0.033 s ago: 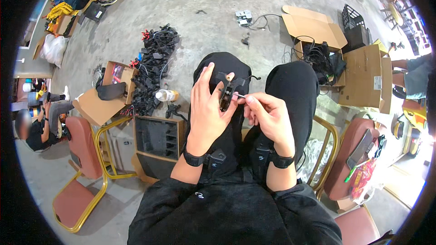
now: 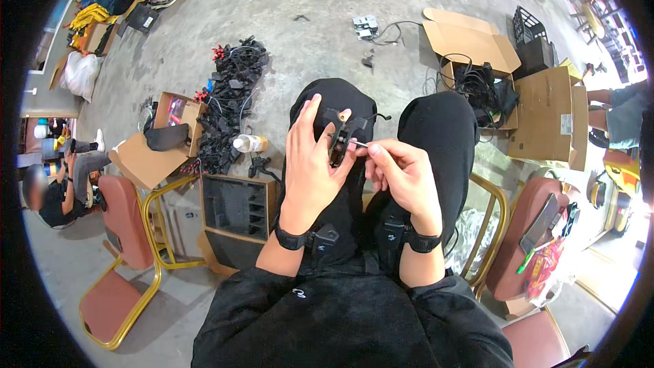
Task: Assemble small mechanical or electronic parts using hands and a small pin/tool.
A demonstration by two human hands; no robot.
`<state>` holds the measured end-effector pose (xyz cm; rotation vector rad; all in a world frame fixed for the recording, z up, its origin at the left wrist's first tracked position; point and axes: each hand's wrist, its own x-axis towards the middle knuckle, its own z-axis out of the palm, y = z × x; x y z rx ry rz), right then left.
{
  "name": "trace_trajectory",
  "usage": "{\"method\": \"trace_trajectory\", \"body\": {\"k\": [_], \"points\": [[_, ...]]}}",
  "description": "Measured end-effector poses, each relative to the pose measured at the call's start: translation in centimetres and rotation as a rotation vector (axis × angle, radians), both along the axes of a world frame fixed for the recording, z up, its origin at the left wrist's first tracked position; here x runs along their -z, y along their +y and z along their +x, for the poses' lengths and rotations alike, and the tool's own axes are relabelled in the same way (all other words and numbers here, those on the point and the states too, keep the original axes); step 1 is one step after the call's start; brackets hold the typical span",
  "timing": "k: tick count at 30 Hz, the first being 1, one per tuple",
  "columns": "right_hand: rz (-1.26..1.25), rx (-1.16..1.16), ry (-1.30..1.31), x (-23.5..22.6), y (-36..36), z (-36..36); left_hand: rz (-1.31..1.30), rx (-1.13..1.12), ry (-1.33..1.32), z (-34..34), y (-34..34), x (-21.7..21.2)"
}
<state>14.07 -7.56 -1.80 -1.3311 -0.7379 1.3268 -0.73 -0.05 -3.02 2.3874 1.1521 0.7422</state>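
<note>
Above my left thigh, my left hand (image 2: 308, 170) is wrapped round a black mechanical part (image 2: 338, 144) with a slotted body and a short cable end (image 2: 383, 117) sticking out to the right. Its fingers cover much of the part. From the right, my right hand (image 2: 409, 177) pinches a thin dark rod-like tool (image 2: 362, 144) between thumb and forefinger. The tool's tip meets the side of the part near my left thumb. Whether it sits in a hole or a screw there is too small to tell.
A heap of black devices with cables (image 2: 235, 102) lies on the floor to the left, by a bottle (image 2: 251, 144) and a partitioned box (image 2: 238, 208). Cardboard boxes (image 2: 548, 119) stand at right. Chairs flank me: one left (image 2: 126, 221), one right (image 2: 507, 252). Other people sit at far left.
</note>
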Motion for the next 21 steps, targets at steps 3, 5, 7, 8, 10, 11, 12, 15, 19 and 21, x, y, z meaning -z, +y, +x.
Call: {"method": "trace_trajectory", "body": {"k": [3,5,7,8,10,11,12,15,19,21], "points": [[-0.055,-0.036,0.084,-0.52,-0.05,0.31,0.002,-0.001,0.003,-0.14,-0.05,0.05],[-0.102,-0.068,0.138,-0.51,-0.08,0.43,0.006,0.001,0.030,-0.34,-0.01,0.56],[-0.109,-0.075,0.179,-0.31,0.00,0.38,0.003,0.003,0.027,-0.28,0.06,0.63],[-0.109,-0.074,0.179,-0.34,-0.05,0.39,0.005,0.003,0.022,-0.25,0.03,0.63],[-0.102,-0.085,0.196,-0.42,-0.10,0.43,0.003,-0.001,0.023,-0.22,0.03,0.73],[-0.101,-0.084,0.197,-0.41,-0.11,0.42,0.002,-0.006,0.024,-0.22,0.07,0.70],[-0.097,-0.088,0.194,-0.36,-0.12,0.41,0.003,-0.005,0.025,-0.24,0.04,0.60],[-0.070,-0.102,0.154,-0.30,-0.25,0.30,-0.006,-0.003,0.031,-0.19,0.00,0.44],[-0.034,-0.083,0.102,-0.09,-0.30,0.02,-0.022,0.002,0.023,-0.03,0.00,0.29],[-0.084,-0.087,0.147,-0.54,-0.09,-0.01,-0.025,-0.003,0.033,-0.20,-0.02,0.08]]}}
